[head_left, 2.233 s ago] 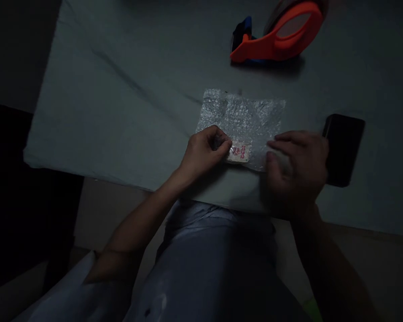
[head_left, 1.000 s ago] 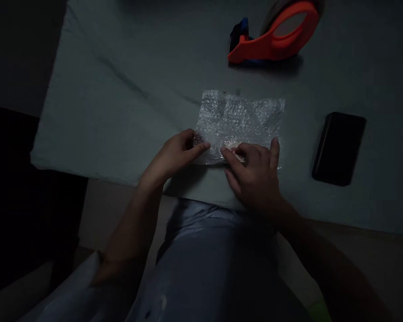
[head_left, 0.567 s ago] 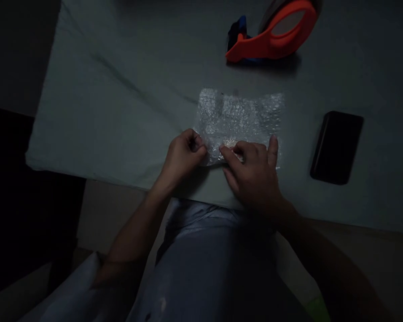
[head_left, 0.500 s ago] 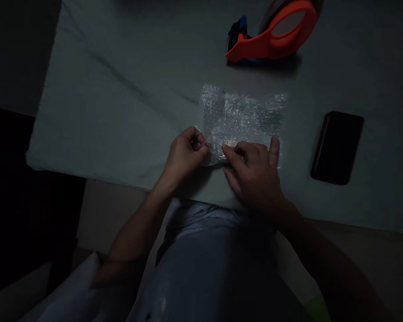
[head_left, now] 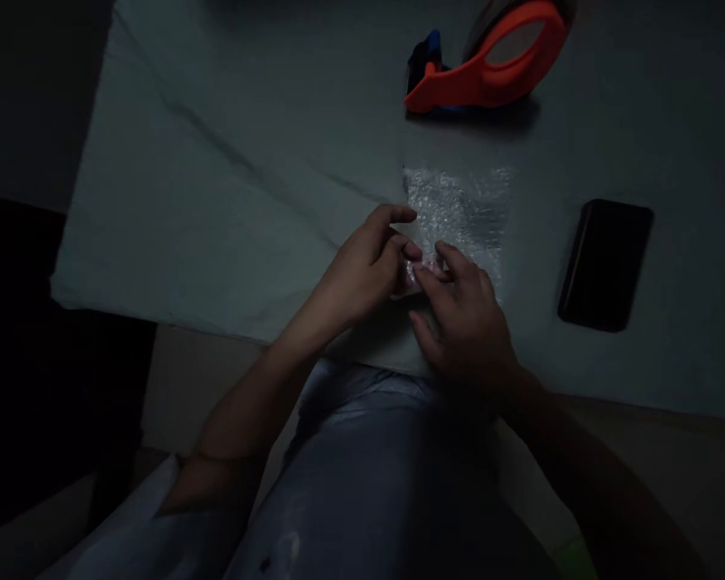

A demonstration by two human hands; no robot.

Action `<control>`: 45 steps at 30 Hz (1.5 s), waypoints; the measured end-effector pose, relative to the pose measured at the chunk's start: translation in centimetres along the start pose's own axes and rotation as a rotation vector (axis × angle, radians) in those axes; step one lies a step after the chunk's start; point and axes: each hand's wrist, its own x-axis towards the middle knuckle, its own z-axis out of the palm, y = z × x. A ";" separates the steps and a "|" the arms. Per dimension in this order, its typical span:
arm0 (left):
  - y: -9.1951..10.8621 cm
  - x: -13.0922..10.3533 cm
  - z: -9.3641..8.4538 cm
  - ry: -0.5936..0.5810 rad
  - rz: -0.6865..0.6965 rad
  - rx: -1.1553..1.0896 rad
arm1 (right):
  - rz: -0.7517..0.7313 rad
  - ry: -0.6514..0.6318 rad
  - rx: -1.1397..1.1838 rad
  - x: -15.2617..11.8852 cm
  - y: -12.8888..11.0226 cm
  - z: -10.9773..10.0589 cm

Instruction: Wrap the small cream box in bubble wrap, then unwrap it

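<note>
A clear, shiny sheet of bubble wrap lies on the table near its front edge, its left part folded over to the right. My left hand is closed on the folded left edge, with the index finger stretched above it. My right hand presses the front part of the wrap with its fingertips, fingers spread and bent. Something small and pinkish shows between the fingertips, too dim to make out.
An orange and blue tape dispenser stands behind the wrap. To the right lies a black rectangular object. The pale table cover has dark creases, and its front edge runs close to my body.
My left hand has moved right, carrying the left side of the bubble wrap over, so the sheet looks narrower. My right hand has shifted slightly, its fingers nearer together.
</note>
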 end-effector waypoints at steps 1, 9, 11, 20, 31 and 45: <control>-0.1 -0.2 0.0 -0.004 0.018 0.009 | 0.008 0.004 0.013 0.0 0.0 0.0; -2.7 -1.8 0.3 0.191 0.547 0.400 | -0.014 0.012 0.056 0.2 0.4 0.1; -3.7 -1.7 0.7 0.110 0.622 0.430 | -0.023 0.030 0.049 0.3 0.4 0.2; -5.1 -1.3 1.7 0.067 0.670 0.521 | 0.281 0.276 0.146 -2.5 2.6 -1.5; -5.4 -1.5 2.1 0.137 0.730 0.579 | 0.850 0.273 0.599 -2.5 3.0 0.8; -5.9 -1.6 2.7 0.190 0.716 0.586 | 0.366 0.410 0.270 0.9 -1.4 1.6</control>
